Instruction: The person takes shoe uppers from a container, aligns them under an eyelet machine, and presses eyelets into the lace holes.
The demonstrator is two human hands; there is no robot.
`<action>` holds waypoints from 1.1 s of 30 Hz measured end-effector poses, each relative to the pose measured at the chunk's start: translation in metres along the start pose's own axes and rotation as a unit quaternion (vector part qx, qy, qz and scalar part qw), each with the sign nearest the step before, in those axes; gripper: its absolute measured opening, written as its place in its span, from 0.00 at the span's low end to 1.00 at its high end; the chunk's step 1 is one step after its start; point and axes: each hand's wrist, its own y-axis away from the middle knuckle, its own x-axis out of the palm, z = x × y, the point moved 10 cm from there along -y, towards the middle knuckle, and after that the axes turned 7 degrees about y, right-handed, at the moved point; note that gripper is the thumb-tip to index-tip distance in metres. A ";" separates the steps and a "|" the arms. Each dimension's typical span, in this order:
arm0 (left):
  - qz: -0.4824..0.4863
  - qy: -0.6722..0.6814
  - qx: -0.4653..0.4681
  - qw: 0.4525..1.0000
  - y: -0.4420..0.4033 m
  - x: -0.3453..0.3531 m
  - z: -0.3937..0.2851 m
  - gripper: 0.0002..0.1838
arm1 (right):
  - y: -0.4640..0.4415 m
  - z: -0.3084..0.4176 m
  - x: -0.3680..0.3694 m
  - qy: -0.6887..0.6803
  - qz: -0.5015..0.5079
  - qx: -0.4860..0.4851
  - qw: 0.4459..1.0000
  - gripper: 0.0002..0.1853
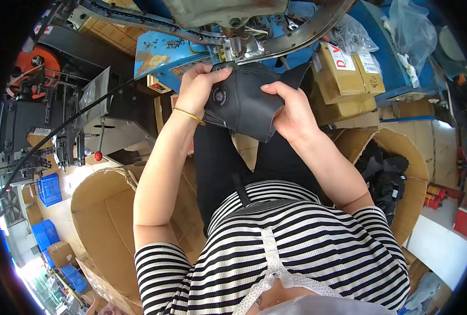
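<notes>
Left hand (pixel 195 88): closed on the left upper part of a black piece (pixel 252 100), thumb flat on the top near its edge; a gold-coloured bangle (pixel 189 116) at the wrist. Right hand (pixel 295 111): gripping the same piece at its right side, thumb on top, the other fingers largely hidden beneath.

Black piece: one, leather-like, held between both hands above the person's lap; stitched seam down the left portion, round pale emblem (pixel 220 96) beside the left hand, lower edge curved and hanging free. Upper edge just below the metal post (pixel 235 46) of a machine; whether the two touch cannot be told.

Blue tabletop (pixel 157 48), left of the post: paint worn, small dark bits scattered on it.

Cardboard box (pixel 334 79), right of the hands: taped, with a red-and-white label (pixel 341 56); a clear plastic bag (pixel 413 31) farther right.

Open carton (pixel 416 181), right of the person: contains dark pieces (pixel 386 181), heaped. Large carton (pixel 101 215), left of the person: open at the top.

Lever with red knob (pixel 98 156), on the dark machinery at left. Blue crates (pixel 48 190), several, far left, near the floor.
</notes>
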 end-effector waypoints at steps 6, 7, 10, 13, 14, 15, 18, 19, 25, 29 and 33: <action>-0.004 -0.212 0.360 0.908 0.018 0.013 -0.058 0.13 | 0.002 0.002 0.002 -0.007 -0.003 0.007 1.000 0.06; 0.012 -0.218 0.346 0.912 0.016 0.016 -0.058 0.12 | 0.003 0.003 0.003 -0.010 -0.001 0.008 1.000 0.06; 0.059 -0.205 0.319 0.924 0.006 0.025 -0.056 0.08 | 0.001 0.003 0.000 -0.002 -0.005 0.005 1.000 0.06; 0.085 -0.201 0.294 0.930 0.000 0.028 -0.055 0.07 | -0.003 0.001 -0.003 0.005 -0.001 0.011 1.000 0.06; 0.077 -0.210 0.276 0.935 -0.002 0.028 -0.054 0.06 | -0.002 0.001 -0.003 0.002 -0.001 0.012 1.000 0.06; 0.068 -0.218 0.258 0.939 -0.004 0.028 -0.053 0.04 | -0.002 0.001 -0.002 0.000 -0.001 0.012 1.000 0.06; -0.003 -0.340 0.283 0.897 0.002 0.029 -0.062 0.04 | -0.002 0.002 -0.001 0.005 0.004 0.009 1.000 0.05; -0.034 -0.395 0.302 0.867 0.008 0.030 -0.066 0.05 | -0.001 0.002 -0.002 0.009 0.006 0.008 1.000 0.05; -0.244 -0.506 0.403 0.723 0.050 -0.042 -0.062 0.18 | -0.002 0.001 -0.002 0.009 0.002 0.007 1.000 0.04; -0.056 -0.099 0.126 0.986 0.014 -0.023 -0.027 0.11 | 0.007 0.004 0.005 -0.014 -0.015 0.013 1.000 0.05; 0.055 0.052 -0.040 0.996 0.003 0.006 0.005 0.10 | 0.000 0.002 -0.001 -0.011 -0.001 0.000 1.000 0.07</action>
